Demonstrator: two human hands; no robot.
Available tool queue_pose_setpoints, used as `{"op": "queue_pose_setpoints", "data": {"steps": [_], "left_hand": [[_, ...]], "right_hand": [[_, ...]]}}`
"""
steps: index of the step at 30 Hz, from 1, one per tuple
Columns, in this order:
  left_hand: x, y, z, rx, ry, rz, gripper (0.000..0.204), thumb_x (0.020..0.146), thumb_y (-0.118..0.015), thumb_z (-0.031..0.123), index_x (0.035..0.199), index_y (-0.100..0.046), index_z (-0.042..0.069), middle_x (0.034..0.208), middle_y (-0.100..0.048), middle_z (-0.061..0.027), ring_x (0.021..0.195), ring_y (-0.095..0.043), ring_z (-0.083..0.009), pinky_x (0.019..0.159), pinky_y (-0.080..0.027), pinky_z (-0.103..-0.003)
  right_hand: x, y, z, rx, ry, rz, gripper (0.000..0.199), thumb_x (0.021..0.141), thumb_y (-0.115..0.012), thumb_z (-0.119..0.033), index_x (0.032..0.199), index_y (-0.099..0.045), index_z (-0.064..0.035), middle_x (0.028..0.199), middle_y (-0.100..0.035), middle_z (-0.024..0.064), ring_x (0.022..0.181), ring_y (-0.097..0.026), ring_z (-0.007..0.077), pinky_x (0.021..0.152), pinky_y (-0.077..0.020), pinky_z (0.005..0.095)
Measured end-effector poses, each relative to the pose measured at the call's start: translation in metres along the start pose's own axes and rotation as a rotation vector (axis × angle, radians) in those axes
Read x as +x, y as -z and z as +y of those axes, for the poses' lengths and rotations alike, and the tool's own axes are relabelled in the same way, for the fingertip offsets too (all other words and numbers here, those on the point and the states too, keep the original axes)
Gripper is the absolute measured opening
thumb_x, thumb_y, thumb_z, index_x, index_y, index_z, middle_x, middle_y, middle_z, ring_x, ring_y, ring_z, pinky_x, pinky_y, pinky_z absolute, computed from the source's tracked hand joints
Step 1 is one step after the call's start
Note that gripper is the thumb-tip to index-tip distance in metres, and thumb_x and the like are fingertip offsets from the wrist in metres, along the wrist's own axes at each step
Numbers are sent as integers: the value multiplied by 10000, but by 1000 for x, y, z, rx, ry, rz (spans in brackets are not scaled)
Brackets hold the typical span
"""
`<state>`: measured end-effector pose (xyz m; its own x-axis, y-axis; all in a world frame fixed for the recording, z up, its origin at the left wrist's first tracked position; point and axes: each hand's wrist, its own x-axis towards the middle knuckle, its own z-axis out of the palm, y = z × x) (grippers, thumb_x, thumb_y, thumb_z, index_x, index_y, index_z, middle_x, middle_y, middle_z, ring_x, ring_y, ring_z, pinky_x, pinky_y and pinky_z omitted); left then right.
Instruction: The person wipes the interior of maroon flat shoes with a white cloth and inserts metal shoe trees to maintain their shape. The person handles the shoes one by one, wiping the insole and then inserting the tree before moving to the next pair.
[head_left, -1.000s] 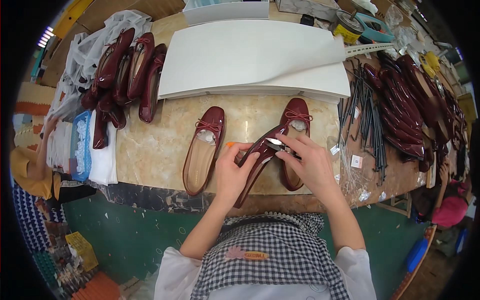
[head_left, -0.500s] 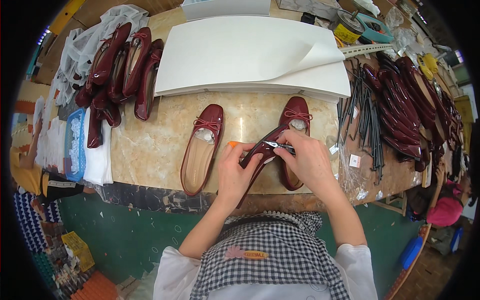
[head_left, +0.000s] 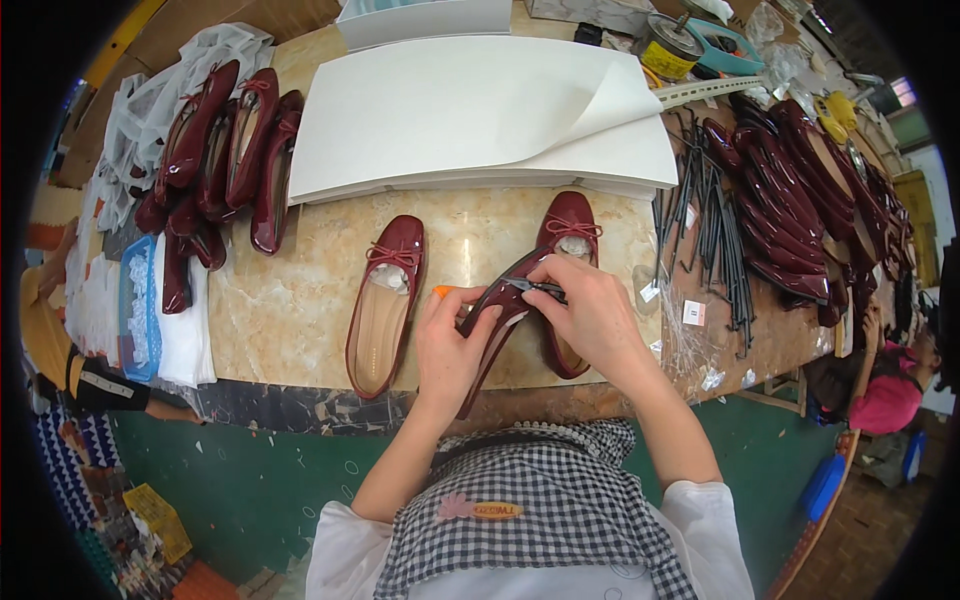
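Tilted above the table, a dark red patent shoe (head_left: 508,300) is gripped by my left hand (head_left: 450,350), thumb on its side. My right hand (head_left: 597,315) pinches a small pointed metal trimming tool (head_left: 518,284), apparently snips, with its tip against the shoe's edge. An orange bit (head_left: 442,291) shows by my left index finger; what it is I cannot make out. To the left lies a red ballet flat (head_left: 395,262) with a bow and beige insole. Another flat (head_left: 568,213) lies partly behind my right hand. Both have white stuffing in the toe.
White sheets (head_left: 460,115) are stacked at the back. Red shoes (head_left: 205,165) pile up at the left beside a blue basket (head_left: 150,310). Black strips (head_left: 705,220) and more red shoes (head_left: 790,215) cover the right. A tin (head_left: 668,48) stands at the back right. Other people are at both sides.
The whole view has shifted slightly, so the table's things sit a little further left. My hands keep nearly the same hold, with the tool still at the shoe's edge.
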<state>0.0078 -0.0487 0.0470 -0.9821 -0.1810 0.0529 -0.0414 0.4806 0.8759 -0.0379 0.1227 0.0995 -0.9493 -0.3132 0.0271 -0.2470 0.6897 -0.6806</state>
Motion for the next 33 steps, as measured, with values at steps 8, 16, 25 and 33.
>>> {"op": "queue_pose_setpoints", "data": {"steps": [8,16,25,33], "left_hand": [[0,0,-1,1,3,11,224,783,-735,106,985,-673,30,799,-550,-83,708,-546,-194,629,-443,-320],[-1,0,-1,-6,9,2,227,783,-735,105,988,-672,31,803,-551,-88,711,-544,-201,638,-443,-325],[-1,-1,-4,13,-36,33,229,768,-742,68,989,-690,36,750,-546,-51,665,-520,-138,617,-438,-263],[0,-2,-3,11,-32,19,229,770,-746,97,978,-675,30,800,-565,-89,705,-547,-204,627,-441,-327]], "right_hand": [[-4,4,-4,37,-34,-24,194,824,-699,-168,913,-613,-19,823,-649,128,680,-617,300,622,-485,374],[-5,4,-7,48,-28,-21,194,825,-698,-172,908,-614,-18,799,-644,130,670,-612,302,616,-479,380],[-1,2,-8,4,-48,-54,189,821,-693,-160,905,-612,-11,816,-641,130,676,-608,323,623,-477,391],[2,-2,-4,-119,-42,-71,165,845,-655,-165,892,-607,-14,845,-643,138,733,-624,344,637,-490,420]]}}
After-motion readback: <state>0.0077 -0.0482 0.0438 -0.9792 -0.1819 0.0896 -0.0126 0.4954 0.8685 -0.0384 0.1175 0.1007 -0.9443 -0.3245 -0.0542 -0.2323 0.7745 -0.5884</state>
